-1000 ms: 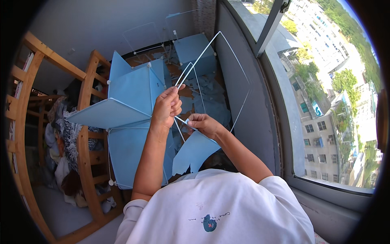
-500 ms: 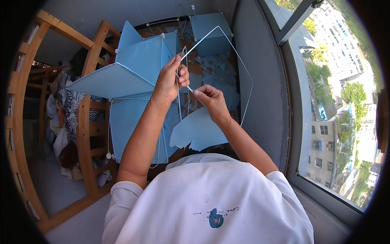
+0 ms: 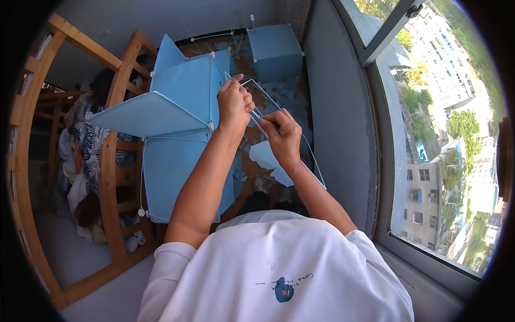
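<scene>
My left hand (image 3: 234,103) is closed around thin white wire frames (image 3: 264,92), its fingers curled over the rods. Lower and to the right, my right hand (image 3: 283,134) pinches a rod of the same frames between thumb and fingers. The bent corner of one frame sticks out beyond my left hand, and a long side runs down past my right wrist. How many frames are in my hands I cannot tell. Below my hands a light blue sheet (image 3: 264,156) with a ragged edge lies partly hidden by my right forearm.
Light blue panels joined by white round connectors (image 3: 212,55) form a cube unit (image 3: 177,174) on the left; one panel (image 3: 150,114) juts out. Another blue box (image 3: 276,51) stands at the back. A wooden ladder-like frame (image 3: 112,161) is left, a window (image 3: 386,134) right.
The wire frame has swung down and turned; its corner, high up before, is now close to my hands. The right hand has shifted slightly right, and the blue sheet below shows less.
</scene>
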Tool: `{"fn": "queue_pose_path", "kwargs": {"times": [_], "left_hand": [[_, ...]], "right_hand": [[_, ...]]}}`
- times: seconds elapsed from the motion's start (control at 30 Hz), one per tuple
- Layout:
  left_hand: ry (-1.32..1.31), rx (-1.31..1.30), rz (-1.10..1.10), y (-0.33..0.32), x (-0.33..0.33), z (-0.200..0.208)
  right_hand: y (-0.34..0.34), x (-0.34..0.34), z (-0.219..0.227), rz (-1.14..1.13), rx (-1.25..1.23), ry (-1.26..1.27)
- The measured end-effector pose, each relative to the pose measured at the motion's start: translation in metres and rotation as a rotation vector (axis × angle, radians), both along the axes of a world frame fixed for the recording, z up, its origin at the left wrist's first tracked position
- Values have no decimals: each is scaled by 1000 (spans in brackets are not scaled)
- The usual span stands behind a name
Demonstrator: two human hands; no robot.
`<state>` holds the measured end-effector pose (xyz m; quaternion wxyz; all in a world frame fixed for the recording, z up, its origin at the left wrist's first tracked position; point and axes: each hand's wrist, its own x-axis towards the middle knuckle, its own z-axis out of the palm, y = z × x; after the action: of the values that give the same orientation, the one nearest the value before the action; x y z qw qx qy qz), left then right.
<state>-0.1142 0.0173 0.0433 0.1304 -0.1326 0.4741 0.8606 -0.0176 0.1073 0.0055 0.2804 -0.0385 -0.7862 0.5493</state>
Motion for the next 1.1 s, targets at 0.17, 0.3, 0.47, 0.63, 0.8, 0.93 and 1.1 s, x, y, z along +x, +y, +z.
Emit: {"fn": "queue_pose_path", "kwargs": {"times": [0.17,0.3,0.47,0.63,0.8,0.93,1.1], "left_hand": [[110,76,-217,9,2,-5],[189,15,-356,15,15,-6],[166,25,-277,19,15,-18],[88,90,-166,27,11,-15],[50,149,-167,21,-3,-18],[-20,152,-182,22,-16,-20],[-87,83,-229,21,-22,-32]], "right_hand": [[21,-10,-18,151,-518,-185],[40,-11,-16,237,-757,-302],[53,-4,-13,438,-969,-520],[53,1,-26,783,-1119,-396],[56,-2,-21,797,-734,-331],[57,-7,-20,766,-483,-345],[56,-7,-12,684,70,-407]]}}
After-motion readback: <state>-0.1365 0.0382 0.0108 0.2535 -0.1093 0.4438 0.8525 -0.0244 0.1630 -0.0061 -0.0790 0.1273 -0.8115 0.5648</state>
